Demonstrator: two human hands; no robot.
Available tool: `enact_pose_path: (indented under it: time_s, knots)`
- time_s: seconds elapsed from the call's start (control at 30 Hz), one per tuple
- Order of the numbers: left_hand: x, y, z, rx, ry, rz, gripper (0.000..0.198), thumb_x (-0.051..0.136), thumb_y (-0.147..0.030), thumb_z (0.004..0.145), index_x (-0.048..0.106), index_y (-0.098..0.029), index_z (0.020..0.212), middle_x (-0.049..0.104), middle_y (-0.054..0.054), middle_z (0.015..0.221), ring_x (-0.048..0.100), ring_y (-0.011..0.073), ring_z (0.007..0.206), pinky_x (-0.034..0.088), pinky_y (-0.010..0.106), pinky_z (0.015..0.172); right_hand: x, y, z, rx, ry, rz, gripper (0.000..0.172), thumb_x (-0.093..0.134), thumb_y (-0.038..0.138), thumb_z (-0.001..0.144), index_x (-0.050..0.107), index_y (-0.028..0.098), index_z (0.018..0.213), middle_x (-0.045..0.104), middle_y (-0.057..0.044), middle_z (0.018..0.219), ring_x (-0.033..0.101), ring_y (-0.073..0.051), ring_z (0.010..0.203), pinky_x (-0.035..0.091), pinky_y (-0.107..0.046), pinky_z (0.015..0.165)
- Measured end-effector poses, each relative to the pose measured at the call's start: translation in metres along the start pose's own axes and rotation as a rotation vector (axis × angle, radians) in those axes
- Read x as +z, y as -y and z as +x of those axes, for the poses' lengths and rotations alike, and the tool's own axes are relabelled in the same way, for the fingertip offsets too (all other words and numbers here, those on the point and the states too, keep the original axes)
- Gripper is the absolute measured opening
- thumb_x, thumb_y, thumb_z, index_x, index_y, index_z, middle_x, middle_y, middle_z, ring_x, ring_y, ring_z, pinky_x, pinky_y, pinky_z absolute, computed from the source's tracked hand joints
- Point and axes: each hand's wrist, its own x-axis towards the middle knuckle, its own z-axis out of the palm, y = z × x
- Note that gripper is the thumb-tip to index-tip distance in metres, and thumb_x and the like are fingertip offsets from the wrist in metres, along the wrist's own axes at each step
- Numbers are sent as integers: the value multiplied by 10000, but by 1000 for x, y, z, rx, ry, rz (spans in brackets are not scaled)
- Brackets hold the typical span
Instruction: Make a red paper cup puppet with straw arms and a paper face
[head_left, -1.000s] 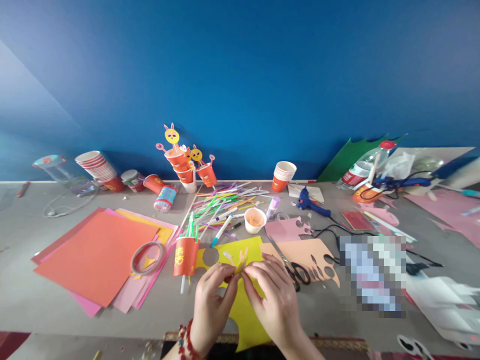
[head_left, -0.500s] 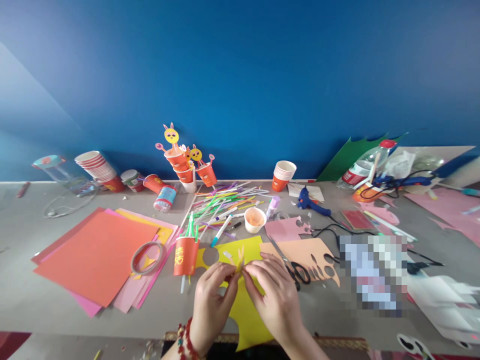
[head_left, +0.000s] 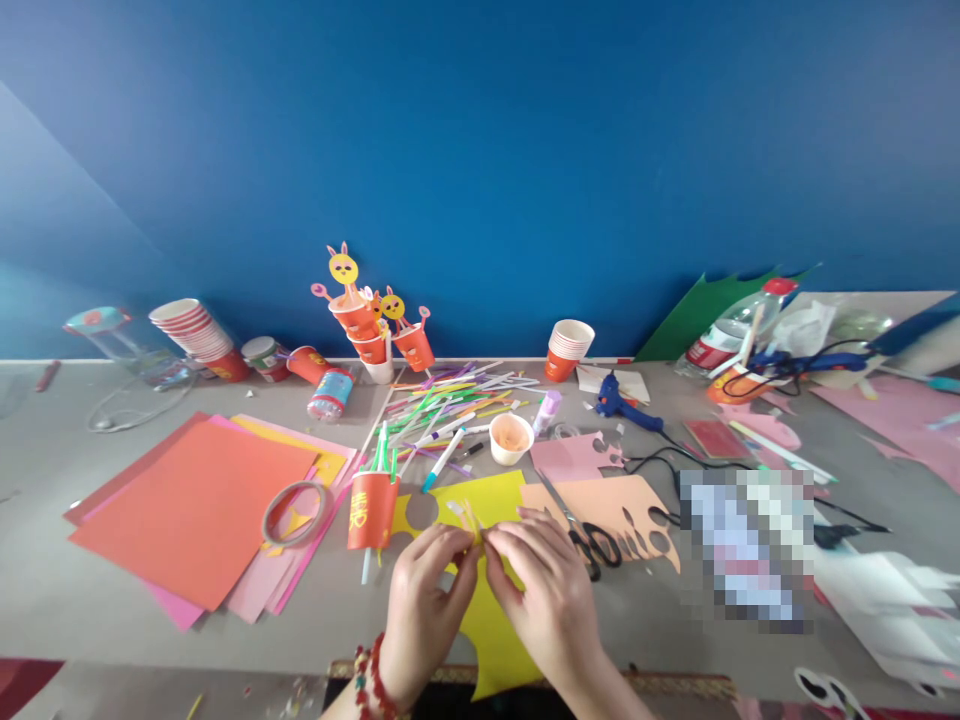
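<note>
My left hand (head_left: pixel 427 605) and my right hand (head_left: pixel 546 590) meet fingertip to fingertip over a yellow paper sheet (head_left: pixel 491 620) at the table's near edge. Both pinch a small yellow paper cutout (head_left: pixel 472 522) between them; its thin tips stick up above the fingers. A red bead bracelet (head_left: pixel 369 682) is on my left wrist. Just left of my hands stands an orange paper cup (head_left: pixel 372 510) with green straws in it. Scissors (head_left: pixel 581 530) lie right of my right hand on a peach sheet (head_left: pixel 615 505) with cut-out holes.
Stacked orange and pink sheets (head_left: pixel 195 510) with a tape ring (head_left: pixel 294 515) lie left. Loose straws and pens (head_left: pixel 450 405), a small white cup (head_left: pixel 510 438), a glue gun (head_left: pixel 622 405), cup stacks (head_left: pixel 568 350) and finished bunny cups (head_left: pixel 367 325) fill the back by the blue wall.
My hands have stayed in place, only working the small yellow cutout; its upright tips now lean a little more to the left. Nothing else on the table has moved.
</note>
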Motion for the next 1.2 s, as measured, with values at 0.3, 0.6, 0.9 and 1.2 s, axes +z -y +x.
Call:
enact_pose_path:
  time_s: [0.3,0.6,0.9,1.2]
  knots:
    - [-1,2,-2,-66,4,-46,129,559,-97,908,618,-209,888,678,8,801,640,141,736,500,202,661,-2,-7,-5,35,13,58,175,573,48,907,631,196,978,748,-56,851,698,-228,810,565,-412,818]
    - [-2,-1,0,24,-24,7,151,551,-80,904,635,-204,924,679,26,804,643,154,722,518,234,670,-3,-2,-1,92,25,127,129,579,87,929,629,204,951,723,-55,823,693,-223,776,561,-360,723]
    - [-1,-1,1,63,-16,6,171,550,-49,895,627,-201,913,682,24,806,645,151,726,511,239,672,-5,-3,0,118,40,146,140,580,87,927,637,213,915,721,-46,804,683,-217,755,550,-352,714]
    - [1,3,-1,99,-8,50,198,542,-30,892,624,-204,941,688,28,833,633,155,749,505,258,690,-6,-2,1,94,43,117,123,584,96,931,642,204,926,726,-45,795,680,-212,740,545,-342,696]
